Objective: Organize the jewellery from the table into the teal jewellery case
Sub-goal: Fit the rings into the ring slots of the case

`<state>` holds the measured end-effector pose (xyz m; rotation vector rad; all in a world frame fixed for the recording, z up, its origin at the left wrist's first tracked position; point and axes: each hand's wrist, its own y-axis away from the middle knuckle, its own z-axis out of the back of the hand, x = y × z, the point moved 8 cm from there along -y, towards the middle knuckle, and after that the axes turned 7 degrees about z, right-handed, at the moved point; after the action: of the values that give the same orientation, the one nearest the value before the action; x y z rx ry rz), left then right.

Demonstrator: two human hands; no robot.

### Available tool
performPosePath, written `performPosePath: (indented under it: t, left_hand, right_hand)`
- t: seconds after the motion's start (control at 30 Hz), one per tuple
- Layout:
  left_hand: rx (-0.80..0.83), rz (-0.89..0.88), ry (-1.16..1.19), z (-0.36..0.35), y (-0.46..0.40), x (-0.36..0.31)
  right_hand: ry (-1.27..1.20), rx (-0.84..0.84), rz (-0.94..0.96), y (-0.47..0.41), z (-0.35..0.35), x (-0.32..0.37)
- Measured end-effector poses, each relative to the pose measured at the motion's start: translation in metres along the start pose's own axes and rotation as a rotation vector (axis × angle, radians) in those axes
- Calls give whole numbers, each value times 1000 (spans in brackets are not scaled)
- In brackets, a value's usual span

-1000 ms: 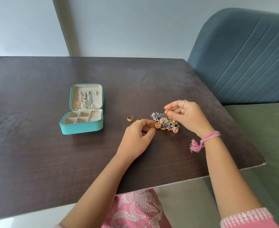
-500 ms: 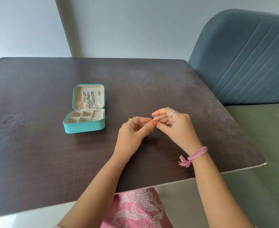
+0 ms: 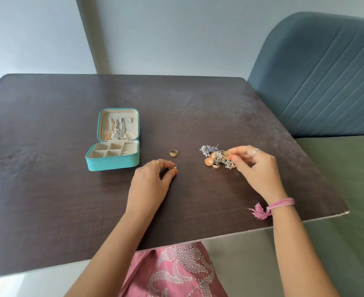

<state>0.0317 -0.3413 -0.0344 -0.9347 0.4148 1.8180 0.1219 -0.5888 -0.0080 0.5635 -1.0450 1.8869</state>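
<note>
A teal jewellery case [image 3: 114, 161] lies open left of centre in the frame, chains hanging in its raised lid, cream compartments below. A gold ring [image 3: 173, 153] sits just right of it, and a heap of mixed earrings [image 3: 216, 156] lies further right.

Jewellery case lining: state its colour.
Cream, inside the teal jewellery case; the head view shows it.
</note>
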Motion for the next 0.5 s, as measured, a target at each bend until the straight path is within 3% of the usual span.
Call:
performPosePath:
  t: [0.3, 0.5]
  left_hand:
    - [-29, -23, -59, -5, -1, -1]
    - [-42, -103, -24, -3, 9, -10]
  right_hand:
    - [-307, -132, -211, 4, 11, -40]
    - [-282, -145, -256, 6, 18, -47]
